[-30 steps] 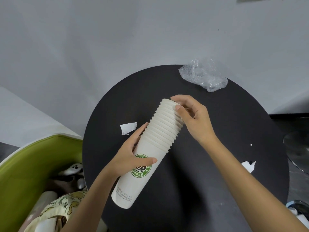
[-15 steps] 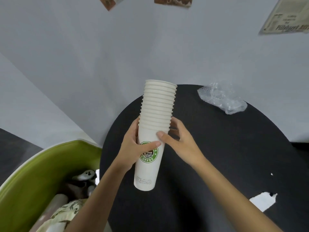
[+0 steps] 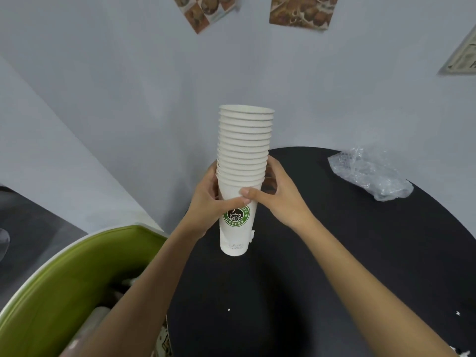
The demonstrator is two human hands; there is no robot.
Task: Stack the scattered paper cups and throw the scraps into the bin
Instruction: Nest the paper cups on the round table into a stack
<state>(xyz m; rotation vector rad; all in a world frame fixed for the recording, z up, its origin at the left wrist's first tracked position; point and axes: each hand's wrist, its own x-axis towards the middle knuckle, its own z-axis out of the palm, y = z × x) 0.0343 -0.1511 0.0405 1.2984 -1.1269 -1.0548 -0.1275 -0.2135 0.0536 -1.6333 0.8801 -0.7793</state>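
A tall stack of white paper cups (image 3: 243,155) with a green coffee logo stands upright on the left part of the round black table (image 3: 334,253). My left hand (image 3: 208,202) grips the stack from the left at the logo, thumb across the front. My right hand (image 3: 275,194) holds it from the right, thumb on the front and fingers behind. A crumpled clear plastic scrap (image 3: 371,173) lies at the table's far right. Tiny white paper bits (image 3: 457,313) lie near the right edge. A small white scrap (image 3: 253,234) peeks out behind the stack's base.
A green bin (image 3: 64,279) with a white rim stands low to the left of the table, with things inside it. A grey wall with pictures rises behind the table.
The stack went from tilted in both hands to upright on the table. My right hand moved from its top rims down to its middle. The view tilted upward.
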